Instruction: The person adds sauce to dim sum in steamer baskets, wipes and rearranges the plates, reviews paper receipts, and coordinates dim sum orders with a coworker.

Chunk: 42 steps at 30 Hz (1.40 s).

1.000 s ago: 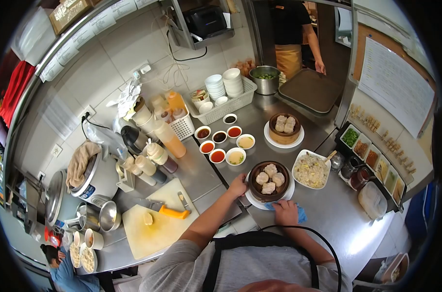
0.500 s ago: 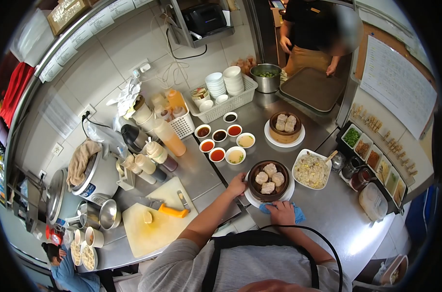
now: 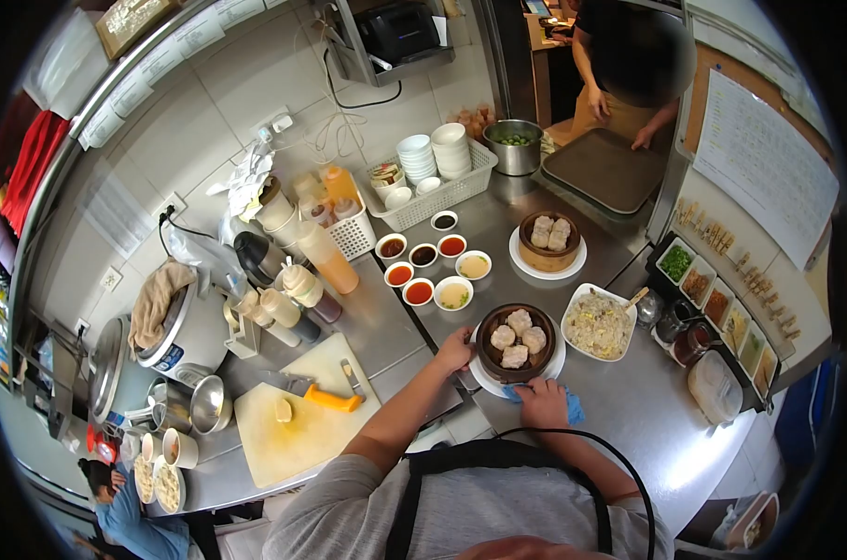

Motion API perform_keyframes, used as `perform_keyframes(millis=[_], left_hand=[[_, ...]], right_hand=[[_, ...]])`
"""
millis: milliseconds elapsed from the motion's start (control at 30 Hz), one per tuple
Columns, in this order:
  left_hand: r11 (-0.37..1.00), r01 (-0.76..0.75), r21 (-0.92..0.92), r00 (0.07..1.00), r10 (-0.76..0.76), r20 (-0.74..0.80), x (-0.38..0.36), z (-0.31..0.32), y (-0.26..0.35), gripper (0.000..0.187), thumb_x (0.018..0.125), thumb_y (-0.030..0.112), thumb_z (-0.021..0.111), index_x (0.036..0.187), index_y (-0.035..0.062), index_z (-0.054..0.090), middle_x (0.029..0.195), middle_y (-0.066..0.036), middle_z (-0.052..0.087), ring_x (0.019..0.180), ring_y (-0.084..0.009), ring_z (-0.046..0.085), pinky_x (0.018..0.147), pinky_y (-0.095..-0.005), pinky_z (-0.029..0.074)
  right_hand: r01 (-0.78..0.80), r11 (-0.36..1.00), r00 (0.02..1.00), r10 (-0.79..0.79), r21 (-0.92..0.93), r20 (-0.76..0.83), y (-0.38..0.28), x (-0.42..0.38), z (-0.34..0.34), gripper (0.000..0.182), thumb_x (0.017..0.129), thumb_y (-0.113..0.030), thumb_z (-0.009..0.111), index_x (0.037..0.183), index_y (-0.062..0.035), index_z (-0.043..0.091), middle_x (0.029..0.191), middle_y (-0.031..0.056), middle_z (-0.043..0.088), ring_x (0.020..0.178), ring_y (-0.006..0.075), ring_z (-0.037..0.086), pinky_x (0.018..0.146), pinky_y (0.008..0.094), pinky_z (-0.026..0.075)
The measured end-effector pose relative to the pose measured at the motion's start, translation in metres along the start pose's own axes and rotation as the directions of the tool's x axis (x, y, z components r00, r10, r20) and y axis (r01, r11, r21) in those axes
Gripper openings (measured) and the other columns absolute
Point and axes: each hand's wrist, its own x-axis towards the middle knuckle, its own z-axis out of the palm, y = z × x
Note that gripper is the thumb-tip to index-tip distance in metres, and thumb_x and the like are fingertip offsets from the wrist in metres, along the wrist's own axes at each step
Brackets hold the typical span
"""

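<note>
My left hand grips the left edge of a white plate, thumb and fingers at its rim. On that plate stands a round steamer basket holding several dumplings. A blue cloth is bunched under my right hand, whose fingers press it against the plate's lower rim. Right of the plate is a square bowl of fried rice with a spoon. Behind it, a second steamer basket with dumplings rests on another white plate.
Several small sauce bowls stand behind my left hand. A cutting board with an orange-handled knife lies at left. A condiment rack is at right. Across the counter, a person touches a brown tray.
The person across the counter has shifted, with one arm now lower over the tray. My right hand has slid slightly along the plate's rim with the cloth.
</note>
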Motion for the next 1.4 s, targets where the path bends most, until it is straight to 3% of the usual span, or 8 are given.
perform_keyframes(millis=[300, 400, 600, 700, 1000, 1200, 1267, 1400], left_hand=[[1.0, 0.01, 0.002, 0.999, -0.01, 0.032, -0.001, -0.001, 0.0, 0.041, 0.075, 0.002, 0.044, 0.115, 0.0025, 0.041, 0.081, -0.009, 0.056, 0.041, -0.0091, 0.047, 0.036, -0.0209, 0.04], [1.0, -0.012, -0.018, 1.0, 0.012, -0.005, -0.002, 0.0, -0.002, 0.038, 0.073, 0.003, 0.046, 0.111, 0.0027, 0.043, 0.079, -0.009, 0.057, 0.044, -0.0104, 0.049, 0.036, -0.0219, 0.04], [0.999, 0.006, -0.032, 1.0, -0.007, -0.007, -0.002, -0.001, -0.005, 0.035, 0.073, 0.004, 0.047, 0.108, 0.0027, 0.045, 0.074, -0.008, 0.055, 0.045, -0.0105, 0.049, 0.037, -0.0222, 0.041], [0.998, -0.002, -0.062, 1.0, 0.002, -0.005, 0.004, -0.001, -0.012, 0.034, 0.073, 0.004, 0.048, 0.107, 0.0025, 0.046, 0.074, -0.007, 0.056, 0.045, -0.0099, 0.049, 0.037, -0.0217, 0.04], [0.99, -0.004, -0.14, 1.0, 0.004, -0.001, 0.002, -0.001, -0.011, 0.032, 0.073, 0.004, 0.049, 0.105, 0.0025, 0.047, 0.073, -0.006, 0.057, 0.043, -0.0084, 0.048, 0.034, -0.0199, 0.039], [0.992, -0.021, -0.123, 1.0, 0.021, -0.002, 0.005, -0.002, -0.013, 0.039, 0.071, 0.0, 0.045, 0.11, 0.0035, 0.046, 0.074, -0.006, 0.055, 0.046, -0.0086, 0.049, 0.036, -0.0193, 0.041], [0.994, -0.05, -0.1, 0.999, 0.048, -0.015, 0.005, -0.001, -0.017, 0.037, 0.071, 0.001, 0.046, 0.109, 0.0035, 0.046, 0.074, -0.006, 0.055, 0.047, -0.0089, 0.05, 0.036, -0.0196, 0.042], [0.993, -0.029, -0.117, 0.999, 0.025, -0.031, 0.012, 0.001, -0.026, 0.031, 0.074, 0.001, 0.046, 0.104, 0.0034, 0.049, 0.071, -0.006, 0.056, 0.046, -0.009, 0.05, 0.035, -0.0193, 0.04]], right_hand=[[-0.086, 0.994, 0.985, 0.096, -0.072, 0.14, 0.009, 0.002, -0.014, 0.021, 0.07, -0.016, 0.05, 0.086, -0.0196, 0.063, 0.085, 0.0029, 0.049, 0.085, 0.0236, 0.045, 0.071, 0.0383, 0.035], [-0.127, 0.991, 0.99, 0.13, -0.047, 0.063, 0.017, -0.004, -0.016, 0.024, 0.066, -0.011, 0.05, 0.085, -0.0185, 0.063, 0.085, 0.0051, 0.049, 0.082, 0.0256, 0.047, 0.071, 0.0385, 0.036], [-0.435, 0.894, 0.884, 0.447, -0.107, 0.137, 0.047, -0.032, -0.051, 0.018, 0.068, -0.012, 0.048, 0.08, -0.0137, 0.062, 0.086, 0.0083, 0.051, 0.085, 0.0268, 0.047, 0.072, 0.0385, 0.037], [-0.487, 0.859, 0.861, 0.502, -0.156, 0.082, 0.063, -0.05, -0.06, 0.019, 0.067, -0.011, 0.049, 0.08, -0.0134, 0.062, 0.083, 0.008, 0.051, 0.083, 0.027, 0.048, 0.071, 0.0387, 0.038], [-0.388, 0.917, 0.922, 0.386, -0.094, -0.044, 0.08, -0.059, -0.058, 0.018, 0.06, -0.007, 0.051, 0.075, -0.012, 0.06, 0.079, 0.0068, 0.052, 0.079, 0.0261, 0.049, 0.067, 0.0378, 0.039], [-0.528, 0.833, 0.843, 0.538, -0.165, 0.018, 0.099, -0.066, -0.068, 0.018, 0.065, -0.009, 0.05, 0.078, -0.0125, 0.06, 0.085, 0.0083, 0.053, 0.082, 0.0272, 0.05, 0.069, 0.0389, 0.04], [-0.584, 0.776, 0.758, 0.626, -0.24, 0.181, 0.103, -0.066, -0.09, 0.021, 0.069, -0.016, 0.051, 0.088, -0.0148, 0.06, 0.091, 0.0099, 0.053, 0.086, 0.028, 0.05, 0.073, 0.0392, 0.041], [-0.504, 0.779, 0.588, 0.625, -0.372, 0.513, 0.109, -0.057, -0.143, 0.032, 0.07, -0.033, 0.053, 0.1, -0.0218, 0.056, 0.098, 0.0115, 0.052, 0.094, 0.0285, 0.049, 0.08, 0.0443, 0.038]])
